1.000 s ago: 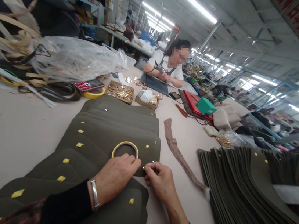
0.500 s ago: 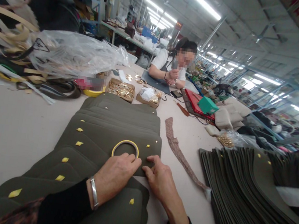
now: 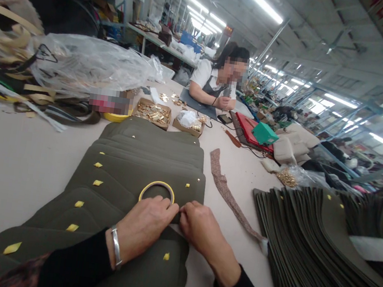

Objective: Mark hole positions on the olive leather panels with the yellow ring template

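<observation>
My left hand [image 3: 148, 220] is closed on a roll of yellow tape [image 3: 158, 184], whose ring stands up behind the knuckles. Close beside it, my right hand [image 3: 204, 224] has its thumb and forefinger pinched together, almost touching the left fingertips. What lies between those fingers is too small to make out. Both hands are over overlapping dark olive fabric panels [image 3: 138, 167]. Small yellow tape pieces [image 3: 73, 227] stick to the panels along the left, with another yellow piece [image 3: 166, 256] nearer the right edge.
A brown speckled strip [image 3: 227, 192] lies right of the panels. Further right stands a thick stack of dark panels [image 3: 305, 249]. Boxes of gold metal parts [image 3: 152, 112] and a clear plastic bag [image 3: 91, 65] lie beyond. A co-worker [image 3: 218, 78] leans on the table's far side.
My right hand has moved left to meet my left hand, and its parted thumb and forefinger have closed into a pinch. The co-worker's raised hand has lowered.
</observation>
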Demonstrator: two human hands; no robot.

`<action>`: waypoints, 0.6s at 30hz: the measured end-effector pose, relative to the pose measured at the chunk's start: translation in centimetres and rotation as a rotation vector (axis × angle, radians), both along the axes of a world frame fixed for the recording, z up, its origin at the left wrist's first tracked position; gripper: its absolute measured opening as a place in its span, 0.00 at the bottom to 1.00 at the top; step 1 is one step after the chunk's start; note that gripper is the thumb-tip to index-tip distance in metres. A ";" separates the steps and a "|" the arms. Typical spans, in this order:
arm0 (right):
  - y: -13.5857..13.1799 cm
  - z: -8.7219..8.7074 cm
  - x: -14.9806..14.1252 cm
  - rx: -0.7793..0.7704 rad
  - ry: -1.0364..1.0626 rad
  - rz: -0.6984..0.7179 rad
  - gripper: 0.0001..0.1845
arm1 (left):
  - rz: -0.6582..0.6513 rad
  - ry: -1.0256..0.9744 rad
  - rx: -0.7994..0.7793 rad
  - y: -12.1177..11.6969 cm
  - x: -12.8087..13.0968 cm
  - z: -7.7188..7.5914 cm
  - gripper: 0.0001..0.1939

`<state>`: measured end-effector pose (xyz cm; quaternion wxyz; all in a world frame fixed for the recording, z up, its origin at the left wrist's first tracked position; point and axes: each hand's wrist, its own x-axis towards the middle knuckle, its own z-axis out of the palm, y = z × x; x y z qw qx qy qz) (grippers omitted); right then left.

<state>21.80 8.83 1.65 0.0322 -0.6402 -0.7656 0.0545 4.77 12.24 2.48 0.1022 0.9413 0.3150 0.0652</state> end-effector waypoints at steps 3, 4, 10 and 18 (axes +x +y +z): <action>0.4 0.6 -0.3 -0.056 0.051 -0.107 0.10 | -0.002 -0.006 0.000 0.2 -0.2 0.8 0.10; 0.3 0.9 -0.3 -0.069 0.072 -0.114 0.10 | -0.002 -0.013 -0.003 0.3 -0.3 1.0 0.10; -1.8 2.3 0.9 -0.231 0.409 0.038 0.14 | -0.062 -0.184 -0.087 0.8 -0.7 1.2 0.11; -3.2 1.9 1.0 0.255 0.781 -0.053 0.10 | -0.156 -0.437 -0.023 1.2 -0.5 -1.2 0.27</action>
